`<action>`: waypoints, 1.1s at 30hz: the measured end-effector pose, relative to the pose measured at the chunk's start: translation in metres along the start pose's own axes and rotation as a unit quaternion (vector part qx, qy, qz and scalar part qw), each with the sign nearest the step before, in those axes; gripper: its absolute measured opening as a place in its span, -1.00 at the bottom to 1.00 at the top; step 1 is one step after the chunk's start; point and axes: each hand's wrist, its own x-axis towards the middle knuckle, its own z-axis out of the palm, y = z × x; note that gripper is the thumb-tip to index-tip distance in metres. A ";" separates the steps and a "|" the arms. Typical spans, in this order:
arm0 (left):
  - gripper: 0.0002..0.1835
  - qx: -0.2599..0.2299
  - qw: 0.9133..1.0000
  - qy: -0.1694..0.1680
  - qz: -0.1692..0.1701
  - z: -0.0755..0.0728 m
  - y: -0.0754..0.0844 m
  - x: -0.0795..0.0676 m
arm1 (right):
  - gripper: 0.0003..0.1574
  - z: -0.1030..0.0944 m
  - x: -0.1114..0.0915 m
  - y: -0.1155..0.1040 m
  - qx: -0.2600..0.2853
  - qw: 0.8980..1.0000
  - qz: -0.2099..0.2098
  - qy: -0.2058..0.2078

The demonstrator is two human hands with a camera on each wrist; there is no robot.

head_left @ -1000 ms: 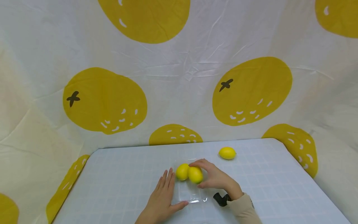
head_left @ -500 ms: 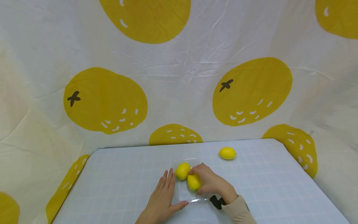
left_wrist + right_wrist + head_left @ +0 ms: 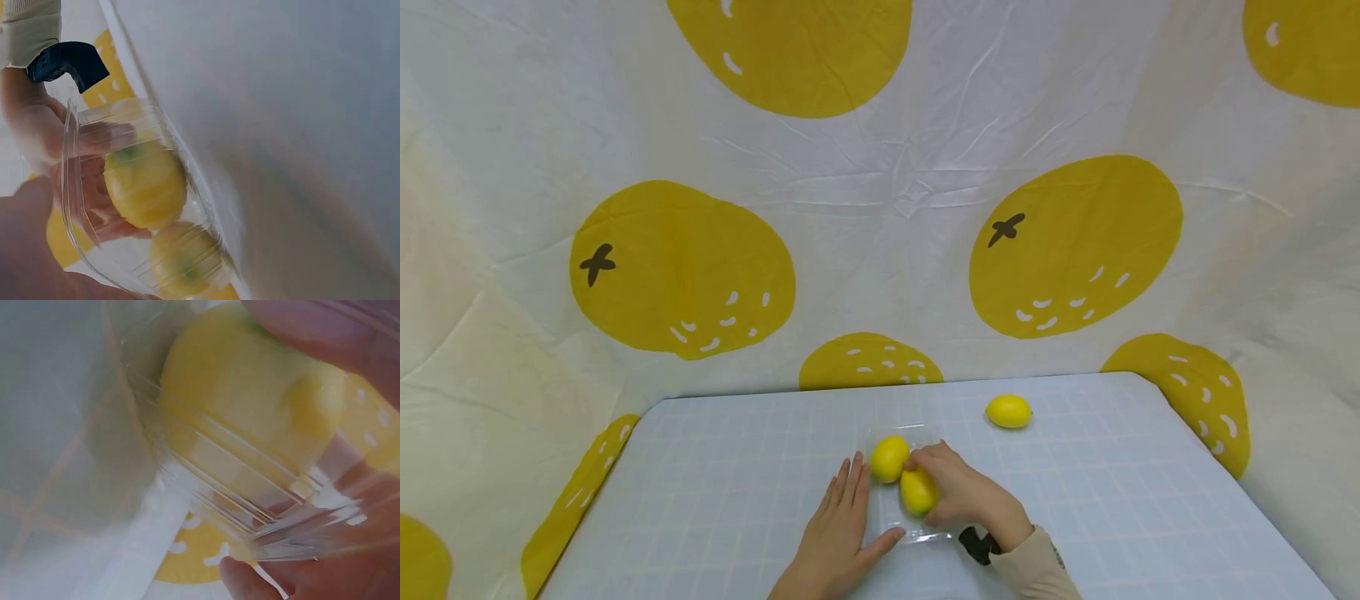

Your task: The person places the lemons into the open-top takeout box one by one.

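A clear plastic box (image 3: 925, 538) stands on the table with two yellow lemons inside. My right hand (image 3: 972, 493) reaches in from the right and grips the nearer lemon (image 3: 917, 493) between thumb and fingers. Just behind it, towards the left, lies the other lemon (image 3: 889, 460). Along the box's left side rests my left hand (image 3: 841, 525), fingers straight and thumb spread to the front corner. Through the clear wall in the left wrist view, the gripped lemon (image 3: 147, 190) shows its greenish end up by the right thumb. The right palm hides part of the box's right side.
A third lemon (image 3: 1009, 412) lies on the table behind and right of the box. A pale checked cloth (image 3: 715, 492) covers the table. Behind it hangs a white curtain (image 3: 880, 250) printed with big yellow fruit. A black wrist device (image 3: 977, 546) sits by the right sleeve.
My right hand has brought its lemon down and towards me in the box, parting it from the other lemon. Over the last half second it barely moves. The left hand stays in place.
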 end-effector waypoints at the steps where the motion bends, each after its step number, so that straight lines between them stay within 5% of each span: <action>1: 0.05 0.000 1.000 0.006 0.000 0.000 0.000 0.000 | -0.22 0.000 0.000 -0.001 0.001 1.000 0.000 0.000; 24: 0.07 -0.014 0.999 -0.026 -0.023 -0.004 0.001 0.003 | -0.09 -0.002 -0.001 -0.005 -0.009 1.000 0.007 0.004; 33: 0.10 -0.023 0.998 -0.041 -0.035 -0.004 0.001 0.004 | -0.19 -0.006 -0.002 -0.006 -0.012 1.000 0.006 0.002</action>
